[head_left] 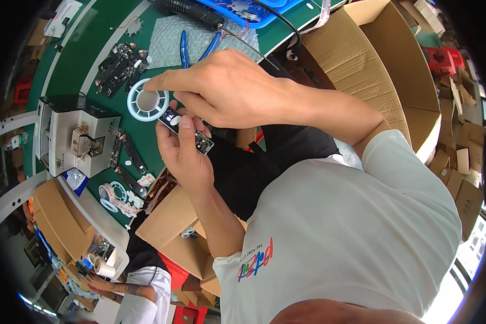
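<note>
Between the thumb and fingers of my left hand (184, 154) is a narrow black circuit board (204, 143) with small white and yellow parts, tilted down to the right. Above it, my right hand (224, 89) reaches in from the right, its index fingertip on the rim of a light blue spoked plastic reel (136, 111). The reel overlaps the upper left end of the board. My right hand's other fingers curl under and are partly hidden. Blue-handled pliers (184, 49) lie just beyond that hand on bubble wrap (163, 38).
A pile of black boards (116, 67) lies on the green table (100, 32). Nearer stand a grey-white box-shaped fixture (75, 146) and reels with printed tape (113, 197). A soldering iron (200, 13) is at the back. Cardboard boxes (356, 59) stand right; another person's arm (124, 289) is lower left.
</note>
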Demonstrator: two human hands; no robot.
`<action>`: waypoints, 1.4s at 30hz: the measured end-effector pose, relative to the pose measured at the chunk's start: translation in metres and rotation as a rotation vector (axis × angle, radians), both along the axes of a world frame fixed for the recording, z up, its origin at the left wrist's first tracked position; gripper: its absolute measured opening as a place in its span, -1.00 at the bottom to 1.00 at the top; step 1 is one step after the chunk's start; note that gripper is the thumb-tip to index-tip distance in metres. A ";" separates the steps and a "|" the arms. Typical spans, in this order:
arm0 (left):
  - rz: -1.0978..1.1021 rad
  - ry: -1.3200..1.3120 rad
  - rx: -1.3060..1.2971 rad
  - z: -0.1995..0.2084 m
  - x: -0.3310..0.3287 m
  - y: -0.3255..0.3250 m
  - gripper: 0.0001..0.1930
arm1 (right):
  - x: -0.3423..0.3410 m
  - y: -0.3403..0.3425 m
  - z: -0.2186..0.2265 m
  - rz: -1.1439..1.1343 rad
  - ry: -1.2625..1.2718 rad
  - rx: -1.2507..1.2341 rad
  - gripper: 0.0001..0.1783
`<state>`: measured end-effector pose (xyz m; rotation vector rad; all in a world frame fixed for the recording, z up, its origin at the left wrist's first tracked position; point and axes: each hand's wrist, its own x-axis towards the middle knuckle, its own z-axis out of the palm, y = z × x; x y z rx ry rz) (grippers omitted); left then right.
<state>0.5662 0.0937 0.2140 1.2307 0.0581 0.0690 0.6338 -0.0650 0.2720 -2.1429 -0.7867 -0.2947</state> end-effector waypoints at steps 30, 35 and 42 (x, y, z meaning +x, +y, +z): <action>0.140 0.019 0.092 0.004 -0.001 -0.014 -0.66 | -0.004 0.018 -0.025 -0.060 -0.071 0.116 -0.55; 0.064 0.027 0.053 0.006 -0.002 -0.012 -0.65 | 0.002 0.005 -0.010 -0.022 -0.026 0.057 -0.58; 0.054 0.032 0.063 0.005 0.000 -0.010 -0.64 | 0.012 -0.004 0.000 -0.007 -0.073 -0.008 -0.66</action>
